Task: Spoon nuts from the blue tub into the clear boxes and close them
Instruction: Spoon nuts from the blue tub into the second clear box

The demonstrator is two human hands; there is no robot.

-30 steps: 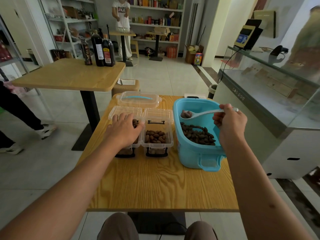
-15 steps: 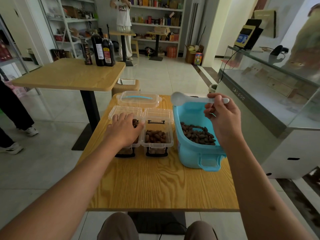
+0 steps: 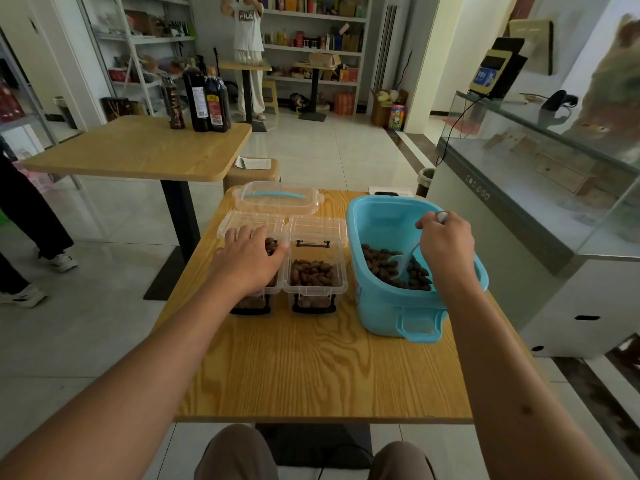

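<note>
At frame centre my left hand (image 3: 247,261) rests spread on the left clear box (image 3: 254,292); my right hand (image 3: 446,249) grips the white spoon (image 3: 403,263), dipped into the blue tub's (image 3: 388,306) nuts (image 3: 381,266).

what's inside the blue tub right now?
Brown nuts heaped in the blue tub, with the white spoon dipped in, held by the right hand. That hand hides the nuts behind it.

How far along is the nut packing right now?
Both clear boxes, left and right, already hold nuts, lids open. In hand: the right hand digs the spoon into the blue tub; the left hand rests on the left box. Left: topping up, closing lids.
</note>
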